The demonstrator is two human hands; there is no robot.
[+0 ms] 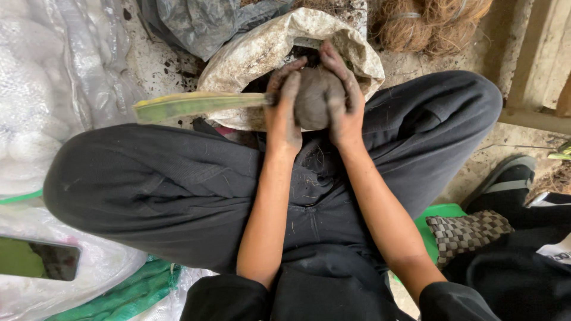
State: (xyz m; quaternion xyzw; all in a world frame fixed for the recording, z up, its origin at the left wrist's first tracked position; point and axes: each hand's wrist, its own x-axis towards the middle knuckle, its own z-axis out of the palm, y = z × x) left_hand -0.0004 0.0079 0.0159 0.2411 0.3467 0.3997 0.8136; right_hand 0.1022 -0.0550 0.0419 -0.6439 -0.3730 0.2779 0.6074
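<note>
Both my hands press around a round dark soil ball (312,98) held above my lap. My left hand (284,113) cups its left side and my right hand (344,98) wraps its right side and top. A long yellow-green leaf (196,105) sticks out to the left from the ball, between my left fingers. Just beyond the ball stands an open, dirty white sack (262,53) with dark soil inside. My dark trousers (178,178) spread wide below.
Coconut fibre bundles (428,24) lie at the top right. White plastic bags (41,89) fill the left side, with a phone (38,258) on one. A green stool (440,214), a checked cloth (467,232) and a sandal (505,175) sit at the right.
</note>
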